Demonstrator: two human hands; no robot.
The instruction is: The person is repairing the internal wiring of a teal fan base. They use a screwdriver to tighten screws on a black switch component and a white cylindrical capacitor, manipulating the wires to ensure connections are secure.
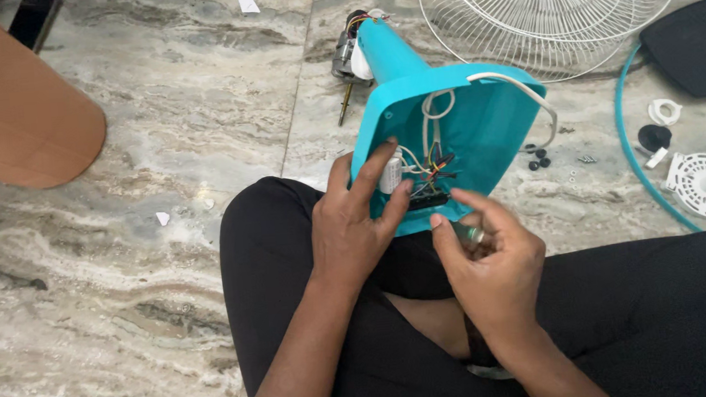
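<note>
fan base [481, 121] | left hand [351, 224] grip grasping its edge | right hand [488, 255] grip pinching a small part, just below

White wire fan grille [552, 6], black pad [698, 45], perhaps small screws [539, 159] on marble floor [156, 155]

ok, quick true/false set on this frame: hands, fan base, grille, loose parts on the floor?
1. The left hand grips the turquoise fan base. True.
2. The base's wiring is covered. False: the underside is open, wires exposed.
3. The white wire grille is mounted on the fan. False: it lies apart on the marble floor.
4. The right hand is at the base's lower edge. True.
5. Small black parts lie on the floor right of the base. True.
</note>
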